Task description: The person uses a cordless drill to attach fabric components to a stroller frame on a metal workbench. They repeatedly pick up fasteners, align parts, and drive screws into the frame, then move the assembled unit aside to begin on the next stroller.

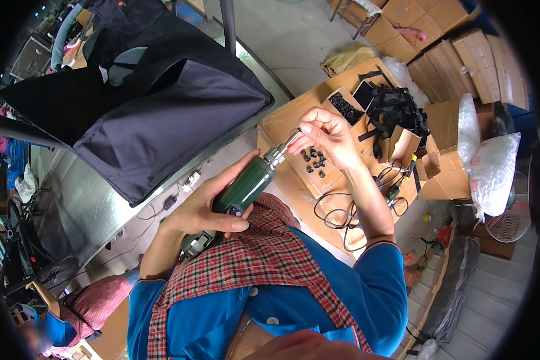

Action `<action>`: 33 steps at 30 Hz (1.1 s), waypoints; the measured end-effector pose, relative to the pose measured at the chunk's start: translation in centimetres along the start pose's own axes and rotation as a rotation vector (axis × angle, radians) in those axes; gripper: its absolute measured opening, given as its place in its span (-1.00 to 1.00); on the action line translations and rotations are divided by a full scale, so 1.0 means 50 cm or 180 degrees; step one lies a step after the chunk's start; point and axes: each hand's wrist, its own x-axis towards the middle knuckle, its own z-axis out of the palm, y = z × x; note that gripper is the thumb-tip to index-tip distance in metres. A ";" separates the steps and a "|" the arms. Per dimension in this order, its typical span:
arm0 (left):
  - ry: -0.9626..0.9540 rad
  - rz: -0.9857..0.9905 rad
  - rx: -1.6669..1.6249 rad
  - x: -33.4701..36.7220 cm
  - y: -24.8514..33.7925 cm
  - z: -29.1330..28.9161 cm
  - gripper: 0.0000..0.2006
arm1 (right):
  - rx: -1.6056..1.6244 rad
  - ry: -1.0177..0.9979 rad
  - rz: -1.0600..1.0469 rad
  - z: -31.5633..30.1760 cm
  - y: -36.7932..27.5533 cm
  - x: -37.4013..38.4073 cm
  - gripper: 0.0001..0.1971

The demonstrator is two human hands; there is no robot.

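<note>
My left hand (192,210) is wrapped round the green body of an electric screwdriver (250,183), which points up and to the right in front of my checked apron. At the tool's silver nose, the thumb and fingers of my right hand (333,141) pinch its tip. Whether they hold the bit or a small fastener on it is too small to tell. Just beyond that hand, several small black pieces (315,162) lie loose on a cardboard-topped surface (282,123).
A large black fabric piece (174,120) covers much of the metal table (102,204) at left. At right are a box of small black parts (345,108), black straps (396,114), a looped cable (333,225) and a plastic bag (496,174). Another person (102,300) is at lower left.
</note>
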 end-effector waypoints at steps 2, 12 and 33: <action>-0.0004 0.0039 0.0000 -0.001 -0.007 -0.001 0.04 | -0.0324 0.0005 0.0003 0.005 -0.011 -0.002 -0.83; 0.0138 0.0080 -0.0558 -0.011 -0.004 0.015 0.13 | -0.1043 0.0411 0.0109 -0.142 0.028 0.023 -0.70; 0.0406 0.0166 -0.0431 -0.032 -0.014 -0.001 0.21 | -0.5696 0.0917 0.2031 -0.292 0.293 -0.028 -0.81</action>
